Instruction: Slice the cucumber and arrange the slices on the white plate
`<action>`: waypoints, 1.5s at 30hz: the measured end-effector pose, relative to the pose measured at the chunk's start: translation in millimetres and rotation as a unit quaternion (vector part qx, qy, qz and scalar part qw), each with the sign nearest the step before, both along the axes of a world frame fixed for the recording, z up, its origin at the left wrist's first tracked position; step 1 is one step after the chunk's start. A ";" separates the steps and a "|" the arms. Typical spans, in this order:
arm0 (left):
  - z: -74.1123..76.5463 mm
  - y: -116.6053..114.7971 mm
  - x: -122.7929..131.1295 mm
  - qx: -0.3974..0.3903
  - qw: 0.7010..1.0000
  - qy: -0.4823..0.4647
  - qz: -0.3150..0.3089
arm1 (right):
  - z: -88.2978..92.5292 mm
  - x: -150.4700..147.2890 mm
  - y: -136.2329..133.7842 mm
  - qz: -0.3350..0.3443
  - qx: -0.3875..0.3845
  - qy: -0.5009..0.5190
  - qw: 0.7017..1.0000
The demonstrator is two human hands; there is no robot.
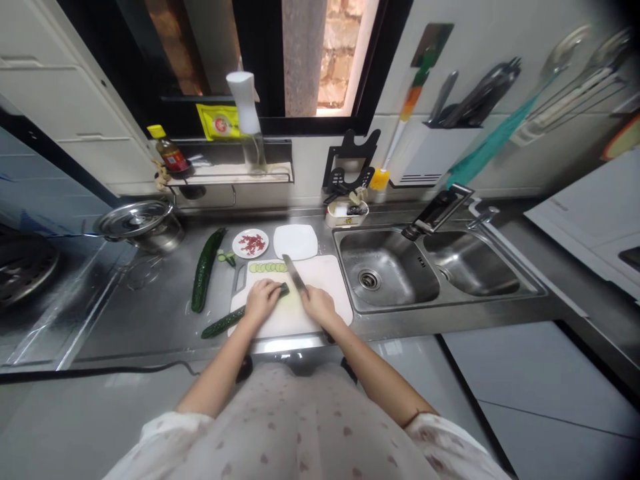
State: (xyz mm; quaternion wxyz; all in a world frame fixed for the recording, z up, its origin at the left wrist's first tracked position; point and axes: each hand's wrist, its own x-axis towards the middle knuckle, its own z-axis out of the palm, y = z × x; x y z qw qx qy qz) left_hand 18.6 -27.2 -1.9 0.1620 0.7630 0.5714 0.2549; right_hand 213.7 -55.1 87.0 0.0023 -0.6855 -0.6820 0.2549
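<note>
Pins cucumber (223, 323) on cutting board (327, 277) with curled left hand (261, 298); grips knife (295, 275) in right hand (319, 305). Shows row of slices (268, 267) done at 12 o'clock; leaves most of cucumber, plus second cucumber (205, 268) at 9 o'clock, uncut.

A steel counter (150, 313) runs left to right. At its near middle lies a white cutting board (325, 273). Just left of the board lies a whole cucumber (204, 269), with cut cucumber ends (227, 257) beside it. Beyond the board sit a small round plate (239, 238) of red bits and a white square plate (295, 241). A lidded pot (137, 223) stands far left. A double sink (400, 267) is set in at the right.
</note>
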 end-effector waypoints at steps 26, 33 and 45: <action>-9.3 2.6 5.8 -0.020 0.998 0.019 -0.048 | -9.8 -19.7 -2.2 0.007 -0.014 0.003 1.000; -11.3 3.4 5.4 -0.009 0.998 0.019 -0.058 | -11.0 -22.7 3.6 0.013 -0.010 0.014 1.000; -14.4 0.7 6.6 0.005 0.998 0.015 -0.055 | -13.6 -26.2 12.6 0.026 -0.014 0.030 0.999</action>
